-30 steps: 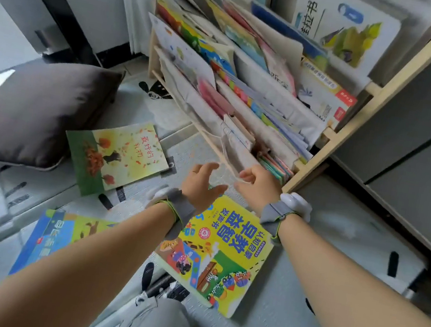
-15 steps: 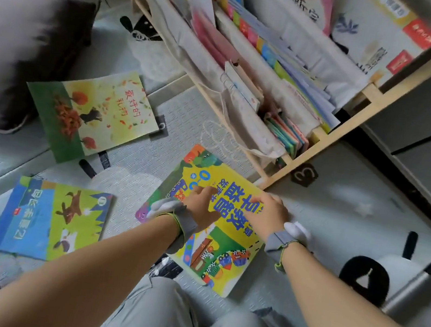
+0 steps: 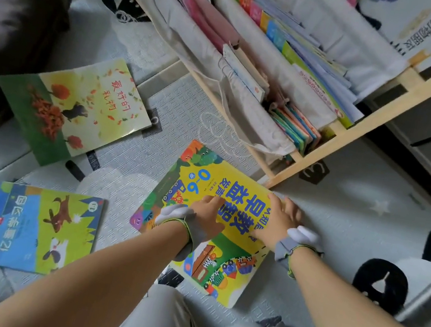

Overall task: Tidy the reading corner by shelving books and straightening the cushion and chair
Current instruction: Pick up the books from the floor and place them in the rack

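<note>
The dark grey fabric cushion (image 3: pixel 9 43) is cut off by the left edge. The wooden sling bookshelf (image 3: pixel 340 144) runs past the top edge. The right hand (image 3: pixel 280 220) hides the yellow board book's (image 3: pixel 220 267) right edge; its fingertips cannot be seen.

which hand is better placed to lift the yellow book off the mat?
Right, probably. The right hand sits at the yellow book's right edge, fingers at the border where a grip could start. The left hand lies flat mid-cover, away from any edge. The bookshelf is also on the right side.
</note>
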### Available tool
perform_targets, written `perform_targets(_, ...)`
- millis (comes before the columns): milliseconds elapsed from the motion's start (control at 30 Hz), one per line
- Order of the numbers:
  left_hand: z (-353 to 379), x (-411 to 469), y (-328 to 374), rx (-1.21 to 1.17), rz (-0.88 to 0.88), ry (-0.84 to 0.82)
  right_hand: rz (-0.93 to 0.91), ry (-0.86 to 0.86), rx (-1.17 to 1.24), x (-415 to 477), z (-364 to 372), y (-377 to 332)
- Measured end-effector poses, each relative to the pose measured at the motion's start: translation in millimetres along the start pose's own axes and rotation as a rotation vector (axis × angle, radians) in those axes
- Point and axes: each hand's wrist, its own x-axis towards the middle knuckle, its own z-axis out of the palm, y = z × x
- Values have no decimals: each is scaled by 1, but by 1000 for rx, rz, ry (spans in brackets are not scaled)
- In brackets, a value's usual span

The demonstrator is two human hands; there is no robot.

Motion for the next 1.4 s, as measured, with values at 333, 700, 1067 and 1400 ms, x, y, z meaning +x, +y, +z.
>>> perform_targets(333,-12,7,-2,113,23,-180,-80,-134,-375,26,-29,-26)
perform_targets(700,-24,11,4,151,17,-52,-186,-351,-210,27,-51,-39)
perform_targets(1067,-93,-18,27,453,136,448,-418,-89,-184,9,-103,-100)
perform_targets(1400,-159,-27,38,448,116,135,-411,84,-13,-39,-152,-127)
